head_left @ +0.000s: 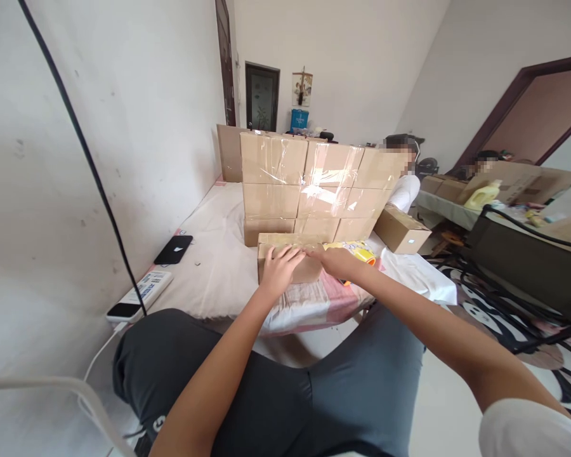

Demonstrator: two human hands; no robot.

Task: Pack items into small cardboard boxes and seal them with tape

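Observation:
A small cardboard box (309, 270) lies on the sheet-covered bed (219, 266) in front of me. My left hand (282, 268) rests flat on its near face with the fingers spread. My right hand (335, 259) lies on the box's right end, fingers stretched toward the left hand. Just behind the right hand sits a yellow tape dispenser (361, 252). Behind the box rises a stack of taped cardboard boxes (314, 184), three rows high.
A black phone (174, 249), a white power strip (147, 289) and a second phone (124, 310) lie along the left wall. A loose box (401, 230) sits right of the stack. Other people sit beyond it. Black cables (504, 279) cross the floor at right.

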